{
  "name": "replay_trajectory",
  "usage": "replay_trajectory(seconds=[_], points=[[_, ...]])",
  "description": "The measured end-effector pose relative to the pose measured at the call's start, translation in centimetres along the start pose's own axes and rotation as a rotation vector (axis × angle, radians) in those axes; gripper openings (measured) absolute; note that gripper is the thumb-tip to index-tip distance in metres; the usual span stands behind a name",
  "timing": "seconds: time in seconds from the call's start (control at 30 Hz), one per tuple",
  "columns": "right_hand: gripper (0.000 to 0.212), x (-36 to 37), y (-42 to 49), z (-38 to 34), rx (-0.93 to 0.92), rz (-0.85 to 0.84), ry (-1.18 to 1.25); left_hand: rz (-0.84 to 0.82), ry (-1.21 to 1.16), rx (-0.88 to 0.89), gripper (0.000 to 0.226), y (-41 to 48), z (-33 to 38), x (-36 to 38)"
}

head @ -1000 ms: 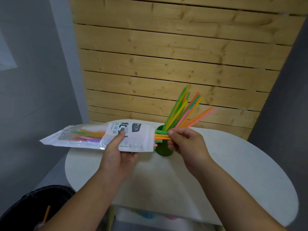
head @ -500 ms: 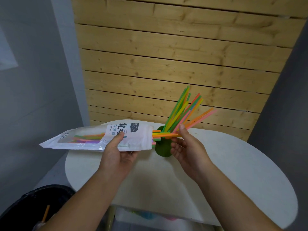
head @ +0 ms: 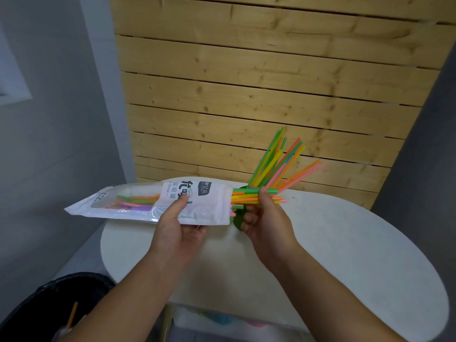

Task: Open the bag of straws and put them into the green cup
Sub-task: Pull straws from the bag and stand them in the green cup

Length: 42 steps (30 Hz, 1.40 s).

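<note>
Both hands are busy: my left hand (head: 177, 228) grips the soft, slippery bag (head: 138, 206) beside the green cup (head: 237, 219), and my right hand (head: 267, 224) pinches the light, bendy straws (head: 248, 197) just above that cup, best held gently near their ends, I think.

We list: cup (head: 238, 222) on tabletop (head: 345, 243), leaning straws (head: 271, 164) in it; bag (head: 212, 204) left of cup, further straws (head: 246, 197) jutting from its right end.

The green cup (head: 237, 222) sits mostly hidden behind the right hand (head: 267, 224).
</note>
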State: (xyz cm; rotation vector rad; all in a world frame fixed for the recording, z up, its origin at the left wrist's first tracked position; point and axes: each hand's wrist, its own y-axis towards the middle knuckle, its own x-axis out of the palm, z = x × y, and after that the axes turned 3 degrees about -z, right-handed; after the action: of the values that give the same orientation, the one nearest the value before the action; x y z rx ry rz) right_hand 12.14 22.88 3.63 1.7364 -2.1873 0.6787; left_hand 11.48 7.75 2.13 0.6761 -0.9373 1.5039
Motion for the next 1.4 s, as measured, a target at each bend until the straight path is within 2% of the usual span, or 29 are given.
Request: replay_trajectory(seconds=[0.23,0.5,0.63,0.93,1.2,1.4], points=[[0.025,0.2,0.1,-0.9,-0.049,-0.028,0.047,0.009,-0.032,-0.010,0.019,0.3,-0.1,-0.2],[0.040,-1.0,0.5,-1.8,-0.303,0.043,-0.224,0.020,-0.085,-0.024,0.021,0.3,-0.2,-0.4],[0.043,-1.1,0.4,-2.0,-0.263,0.031,-0.135,0.031,-0.091,-0.019,0.022,0.2,-0.2,-0.4],[0.037,-1.0,-0.3,-2.8,-0.379,0.081,-0.315,0.067,-0.102,-0.020,0.019,0.6,0.0,-0.5],[0.035,-1.9,0.2,-3.6,-0.359,0.108,-0.284,0.083,-0.116,-0.007,0.030,0.9,0.2,-0.8],[0.036,-2.5,0.2,-5.1,-0.419,0.140,-0.270,0.093,-0.115,0.004,0.031,1.2,0.5,-1.0]])
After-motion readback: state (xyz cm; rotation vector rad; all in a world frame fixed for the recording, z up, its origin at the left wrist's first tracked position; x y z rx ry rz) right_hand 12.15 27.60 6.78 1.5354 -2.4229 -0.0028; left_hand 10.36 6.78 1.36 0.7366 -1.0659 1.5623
